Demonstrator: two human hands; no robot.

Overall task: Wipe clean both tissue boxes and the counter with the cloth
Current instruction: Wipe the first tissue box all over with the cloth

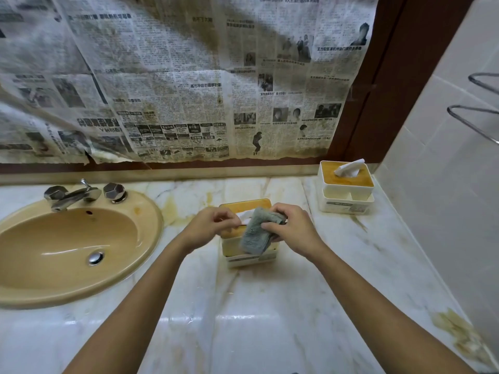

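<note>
Tabletop (pixel 243 306) front right: yellow stains (pixel 456 327) present, judged unwiped. Cloth (pixel 256 233) gripped by right hand (pixel 294 228), draped over near tissue box (pixel 248 259), mid-tabletop. Left hand (pixel 210 225) curled at box top; held item indeterminable. Far tissue box (pixel 345 190), rear right, judged pending.

Arms extended, left hand (pixel 210 225) curled beside right hand (pixel 293 229) gripping the cloth (pixel 255 236).
</note>
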